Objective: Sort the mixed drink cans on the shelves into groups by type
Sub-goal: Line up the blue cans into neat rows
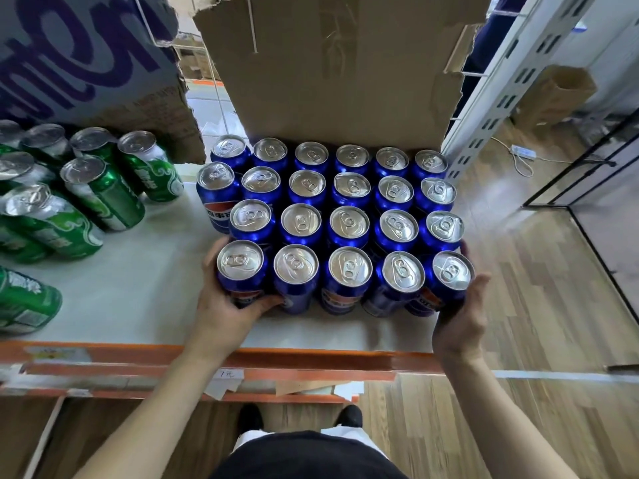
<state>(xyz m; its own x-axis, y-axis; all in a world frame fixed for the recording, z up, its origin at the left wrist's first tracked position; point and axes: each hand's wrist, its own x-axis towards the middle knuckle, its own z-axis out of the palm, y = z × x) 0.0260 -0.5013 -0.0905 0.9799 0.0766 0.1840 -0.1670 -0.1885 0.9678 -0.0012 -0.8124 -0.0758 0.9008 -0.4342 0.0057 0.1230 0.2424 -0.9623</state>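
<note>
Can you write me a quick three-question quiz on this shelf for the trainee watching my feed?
1. True or false: the green cans stand mixed in among the blue cans.
2. Which can does the left hand grip?
A. the near-left corner blue can
B. a green can
C. none
3. Fill in: behind the blue block stands a torn ____ flap.

Key
1. False: the green ones form their own group to the left, with bare shelf between.
2. A; the right hand cups the near-right corner blue can.
3. cardboard
</note>
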